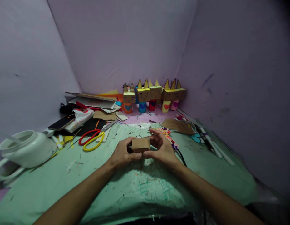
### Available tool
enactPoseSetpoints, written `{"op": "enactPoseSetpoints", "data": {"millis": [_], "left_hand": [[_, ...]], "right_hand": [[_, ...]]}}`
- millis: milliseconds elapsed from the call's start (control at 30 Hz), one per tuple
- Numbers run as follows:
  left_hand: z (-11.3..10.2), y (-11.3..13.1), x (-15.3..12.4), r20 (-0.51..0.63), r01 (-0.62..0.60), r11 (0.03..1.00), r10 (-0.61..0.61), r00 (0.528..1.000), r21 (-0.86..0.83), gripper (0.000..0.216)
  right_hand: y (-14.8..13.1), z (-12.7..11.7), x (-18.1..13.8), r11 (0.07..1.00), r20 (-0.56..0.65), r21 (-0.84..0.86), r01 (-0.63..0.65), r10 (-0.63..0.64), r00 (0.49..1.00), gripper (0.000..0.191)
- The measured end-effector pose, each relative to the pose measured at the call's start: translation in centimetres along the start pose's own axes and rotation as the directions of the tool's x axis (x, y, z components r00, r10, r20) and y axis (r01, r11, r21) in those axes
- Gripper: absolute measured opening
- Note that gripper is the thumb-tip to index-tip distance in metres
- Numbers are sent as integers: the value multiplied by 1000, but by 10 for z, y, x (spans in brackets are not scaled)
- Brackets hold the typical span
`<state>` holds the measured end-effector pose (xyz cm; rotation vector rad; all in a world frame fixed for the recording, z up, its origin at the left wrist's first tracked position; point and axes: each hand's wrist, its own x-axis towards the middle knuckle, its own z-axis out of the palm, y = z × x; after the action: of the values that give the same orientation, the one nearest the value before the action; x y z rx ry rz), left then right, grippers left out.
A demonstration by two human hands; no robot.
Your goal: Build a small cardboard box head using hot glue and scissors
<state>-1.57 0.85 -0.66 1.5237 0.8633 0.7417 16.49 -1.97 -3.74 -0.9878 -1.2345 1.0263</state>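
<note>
Small cardbd box (140,144) is held up over green table cover (93,184), approx. centre, betw. both hands. Its L end is gripped by L hand (123,152) — fingers curled round, thumb along near side. R hand (162,149) is half open, cupped at R end, thumb by near corner, fingers partly spread; whether box is pressed by those fingers can't be told. Scissors (90,142) w/ red & yellow handles are laid to L, white pot (33,150) farther L. Cardbd-headed figures (143,95) are lined up at back — hearts on their bases.
</note>
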Motion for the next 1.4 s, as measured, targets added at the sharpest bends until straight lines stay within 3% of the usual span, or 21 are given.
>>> {"op": "enactPoseSetpoints", "data": {"millis": [167,433,567,767,967,1400], "left_hand": [[0,0,1,28,-9,1000,9,1000,-16,52],[-2,-1,2,7,-7,994,8,1000,-107,65],[-5,-6,4,-26,16,988,-20,999,-151,72],[-7,-7,4,6,72,991,-71,997,-117,61],[-4,5,-1,-21,85,992,-87,996,-97,54],[-3,1,0,-16,25,996,-26,1000,-81,58]], "right_hand": [[-2,-4,2,998,48,-54,-28,30,998,82],[-5,-9,1,996,136,26,-91,86,987,78],[-4,-6,-2,997,125,-77,22,-12,992,73],[-2,1,-8,965,141,-180,191,-167,976,69],[0,1,-10,967,144,-149,205,-184,972,72],[-3,2,-10,974,154,-126,186,-166,974,74]]}}
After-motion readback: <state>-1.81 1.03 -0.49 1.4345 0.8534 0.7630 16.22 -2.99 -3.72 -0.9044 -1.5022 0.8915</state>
